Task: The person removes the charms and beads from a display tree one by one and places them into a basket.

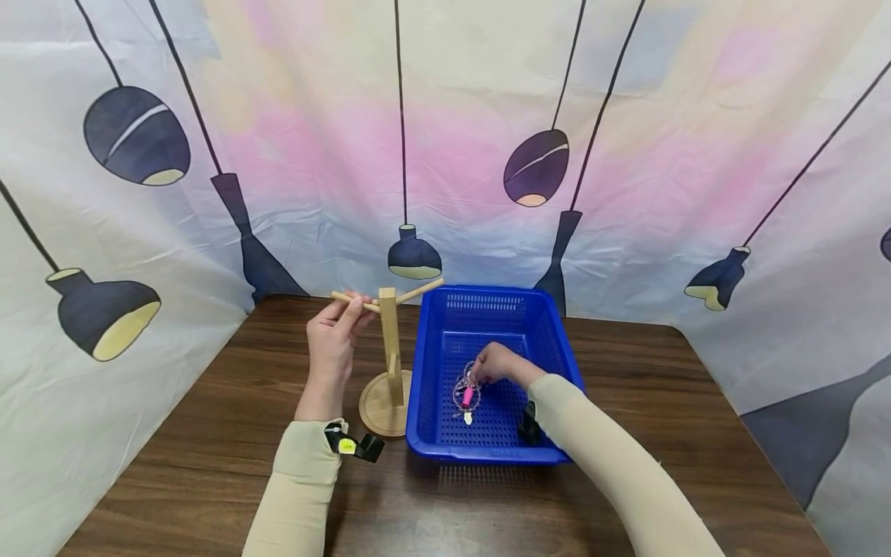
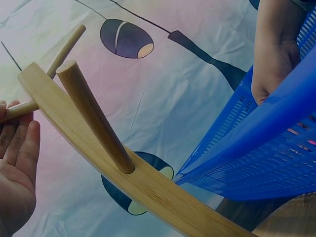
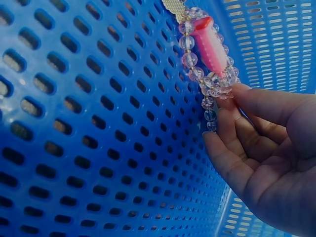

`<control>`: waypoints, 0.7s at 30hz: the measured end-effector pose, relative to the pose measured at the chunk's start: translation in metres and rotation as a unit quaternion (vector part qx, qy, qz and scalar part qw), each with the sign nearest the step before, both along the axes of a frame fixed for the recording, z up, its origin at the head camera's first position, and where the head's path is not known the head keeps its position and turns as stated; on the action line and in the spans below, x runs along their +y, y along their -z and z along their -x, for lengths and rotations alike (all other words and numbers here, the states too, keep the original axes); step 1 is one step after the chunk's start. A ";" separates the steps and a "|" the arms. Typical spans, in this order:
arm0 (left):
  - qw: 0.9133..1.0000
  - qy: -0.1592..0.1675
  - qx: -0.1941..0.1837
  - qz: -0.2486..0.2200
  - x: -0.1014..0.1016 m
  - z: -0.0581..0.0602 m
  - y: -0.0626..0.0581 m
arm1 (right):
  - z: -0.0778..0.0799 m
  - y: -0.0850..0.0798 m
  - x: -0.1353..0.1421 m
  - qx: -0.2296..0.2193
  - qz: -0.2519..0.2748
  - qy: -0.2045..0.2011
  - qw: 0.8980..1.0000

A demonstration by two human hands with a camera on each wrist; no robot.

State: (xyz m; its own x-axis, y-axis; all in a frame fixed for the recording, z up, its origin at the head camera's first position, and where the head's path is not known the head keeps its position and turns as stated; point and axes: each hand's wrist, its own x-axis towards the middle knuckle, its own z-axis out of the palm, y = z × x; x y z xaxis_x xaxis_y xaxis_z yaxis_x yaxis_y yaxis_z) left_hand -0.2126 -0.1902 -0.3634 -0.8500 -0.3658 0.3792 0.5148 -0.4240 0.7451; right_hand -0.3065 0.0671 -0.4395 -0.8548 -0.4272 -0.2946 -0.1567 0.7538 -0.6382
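Note:
A wooden stand (image 1: 391,333) with a round base and several pegs stands left of the blue basket (image 1: 487,452). Near the top of the post, my left hand (image 1: 329,340) holds one of its pegs (image 2: 19,109) between thumb and fingers. Inside the basket, my right hand (image 1: 496,363) pinches a bracelet of clear pinkish beads (image 3: 188,43) between thumb and fingers. A bright pink piece (image 3: 211,47) lies against the beads, with a pale flat tag (image 1: 468,418) below it. In the left wrist view the basket wall partly hides the right hand.
Basket and stand are on a dark brown wooden table (image 1: 223,464). A cloth backdrop (image 1: 313,155) printed with hanging lamps rises behind the table. The basket's raised rim surrounds my right hand, and its left side is close beside the stand's base.

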 end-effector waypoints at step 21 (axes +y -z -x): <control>1.000 0.002 -0.001 -0.007 0.000 0.001 0.000 | -0.002 -0.001 0.001 0.021 -0.012 -0.011 1.000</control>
